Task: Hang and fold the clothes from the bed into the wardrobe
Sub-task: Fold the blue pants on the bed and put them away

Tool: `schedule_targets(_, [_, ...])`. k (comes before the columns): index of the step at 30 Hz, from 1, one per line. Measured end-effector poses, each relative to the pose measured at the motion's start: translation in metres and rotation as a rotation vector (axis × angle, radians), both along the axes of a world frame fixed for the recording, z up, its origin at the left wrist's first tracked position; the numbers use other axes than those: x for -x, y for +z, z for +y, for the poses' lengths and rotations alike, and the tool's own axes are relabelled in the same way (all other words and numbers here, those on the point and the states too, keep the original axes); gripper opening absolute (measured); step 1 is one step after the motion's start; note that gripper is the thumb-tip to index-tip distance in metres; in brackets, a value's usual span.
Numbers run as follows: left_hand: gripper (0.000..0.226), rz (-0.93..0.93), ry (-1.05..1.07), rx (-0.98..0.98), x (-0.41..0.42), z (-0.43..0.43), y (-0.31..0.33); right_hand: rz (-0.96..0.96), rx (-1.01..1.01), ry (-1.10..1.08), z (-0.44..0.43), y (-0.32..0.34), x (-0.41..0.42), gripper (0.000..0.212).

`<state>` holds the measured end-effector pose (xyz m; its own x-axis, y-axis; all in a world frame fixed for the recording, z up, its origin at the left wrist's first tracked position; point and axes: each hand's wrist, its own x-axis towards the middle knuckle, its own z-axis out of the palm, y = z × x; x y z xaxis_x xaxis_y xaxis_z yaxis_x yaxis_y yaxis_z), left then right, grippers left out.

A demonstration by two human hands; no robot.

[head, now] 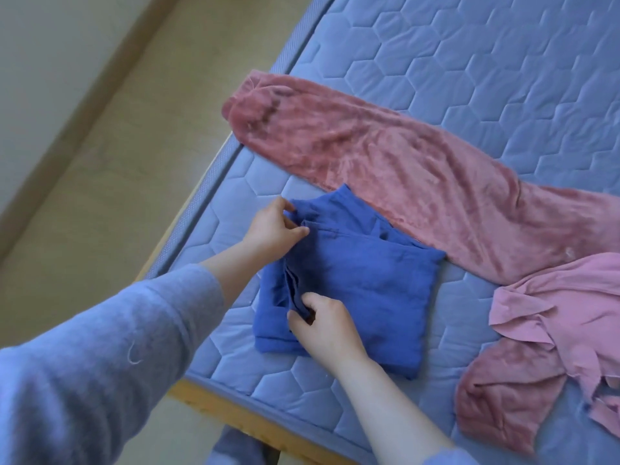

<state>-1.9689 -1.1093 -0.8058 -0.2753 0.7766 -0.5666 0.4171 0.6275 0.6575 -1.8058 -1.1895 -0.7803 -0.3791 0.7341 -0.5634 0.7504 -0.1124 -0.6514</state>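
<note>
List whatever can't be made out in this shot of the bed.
Head view:
- Wardrobe: out of frame.
- Folded blue cloth garment: its own folds hide what type it is; the right hand covers part of its near edge.
- Dusty-rose plush trousers: the middle is overlapped by the crumpled pale pink top, and the rest is cut off by the right edge.
- That top also runs off the right edge.

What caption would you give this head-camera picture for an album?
On the quilted mattress, left hand and right hand pinch a folded blue garment, pink clothes lying beside it.
</note>
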Motion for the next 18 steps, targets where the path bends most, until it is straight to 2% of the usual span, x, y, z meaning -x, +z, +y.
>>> schedule_targets(2, [0.019,0.012,0.042,0.055,0.004,-0.017,-0.002,-0.015,0.036,0.006,0.000,-0.004,0.004,0.028])
schedule_targets(4, [0.009,0.045,0.055,0.075,0.008,-0.044,-0.004,-0.022,0.101,0.031,0.000,-0.006,0.007,0.010])
schedule_targets(7, [0.014,0.015,0.040,0.088,0.012,-0.093,-0.002,-0.025,0.150,0.047,0.000,-0.004,0.007,0.023])
schedule_targets(14, [0.035,-0.109,-0.022,0.031,0.000,-0.171,0.003,-0.086,0.068,0.099,0.004,0.001,0.001,0.023])
schedule_targets(18, [0.026,-0.029,-0.022,-0.027,-0.005,-0.181,-0.008,-0.109,0.068,0.129,0.001,0.000,-0.002,0.022])
